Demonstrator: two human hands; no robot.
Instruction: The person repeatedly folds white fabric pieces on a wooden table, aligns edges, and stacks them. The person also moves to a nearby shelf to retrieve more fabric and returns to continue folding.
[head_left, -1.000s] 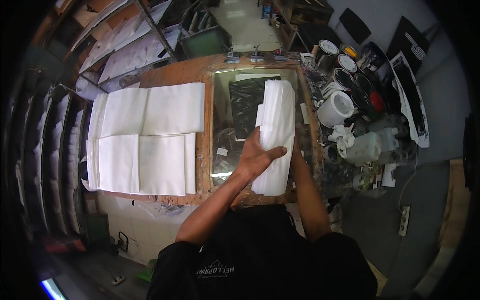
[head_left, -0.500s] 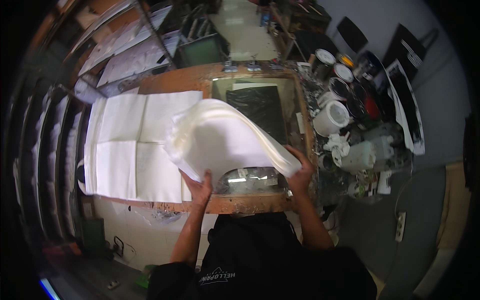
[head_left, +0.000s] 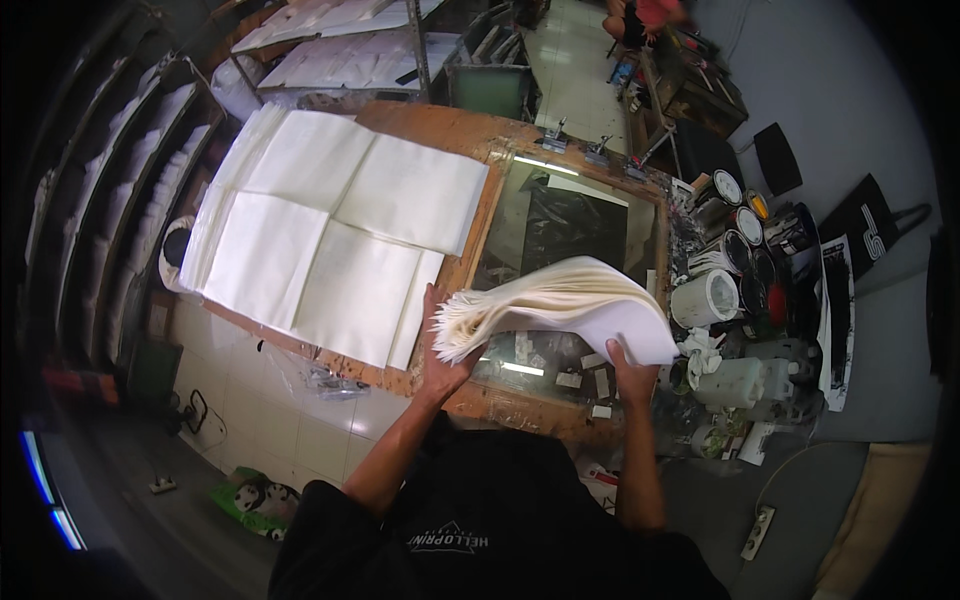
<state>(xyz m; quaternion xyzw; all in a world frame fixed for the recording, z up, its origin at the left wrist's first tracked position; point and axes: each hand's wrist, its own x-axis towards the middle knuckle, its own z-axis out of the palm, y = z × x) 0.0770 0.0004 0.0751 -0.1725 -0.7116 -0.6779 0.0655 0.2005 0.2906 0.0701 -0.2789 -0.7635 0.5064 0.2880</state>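
A thick stack of floppy white sheets (head_left: 570,300), cloth or paper, hangs in a wavy arch between my two hands. My left hand (head_left: 445,368) grips its fanned, layered end beside the table's front edge. At the opposite end, my right hand (head_left: 632,372) holds the stack with the thumb on top; its other fingers are hidden below. Beneath the stack lies a glass pane (head_left: 500,240) set in the wooden table (head_left: 430,130), with a black plastic sheet (head_left: 575,225) on it. To the left, more white folded sheets (head_left: 330,220) lie in overlapping piles.
Paint tubs (head_left: 705,298) and a translucent jerrycan (head_left: 740,383) crowd the table's right side. Metal hinge clamps (head_left: 597,150) stand along the far edge. Shelves (head_left: 150,190) line the left. A person (head_left: 650,20) sits far off near the aisle.
The view has turned, so the table appears rotated. The stack has gone from a tall curled arch to a lower, flatter wave, its layered edges fanned by my left hand. Both hands still hold it.
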